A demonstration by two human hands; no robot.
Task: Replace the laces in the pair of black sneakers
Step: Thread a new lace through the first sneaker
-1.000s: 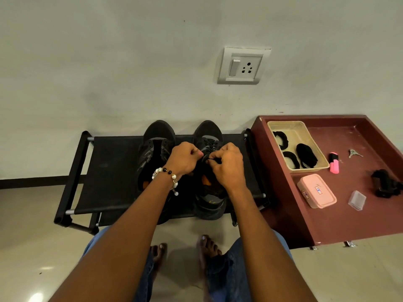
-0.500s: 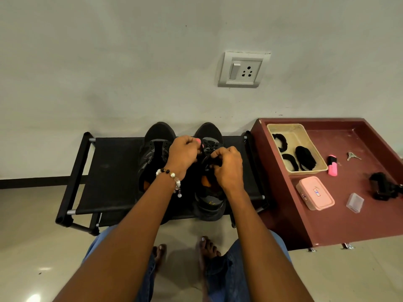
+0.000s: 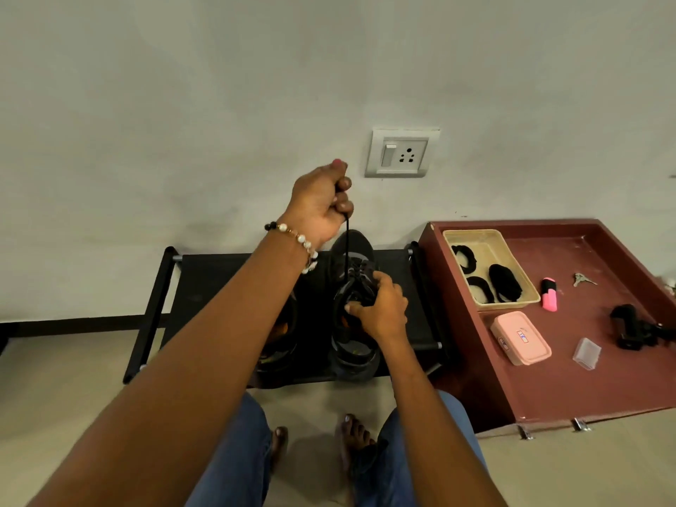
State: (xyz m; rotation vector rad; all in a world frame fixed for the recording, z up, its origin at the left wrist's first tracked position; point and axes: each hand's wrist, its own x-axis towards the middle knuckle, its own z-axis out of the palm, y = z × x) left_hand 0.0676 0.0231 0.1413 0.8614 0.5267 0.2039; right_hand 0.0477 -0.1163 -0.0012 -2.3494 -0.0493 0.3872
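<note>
I see my left hand high up, fingers curled tight around the black lace. It runs down to the right sneaker on the rack. My right hand grips that sneaker.

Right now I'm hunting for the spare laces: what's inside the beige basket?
The beige basket holds three black bundles, seemingly coiled laces; anything beneath them is hidden.

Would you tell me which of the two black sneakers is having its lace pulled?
The right sneaker, nearer the red tray: the right hand steadies it while the left hand draws its lace upward.
</note>
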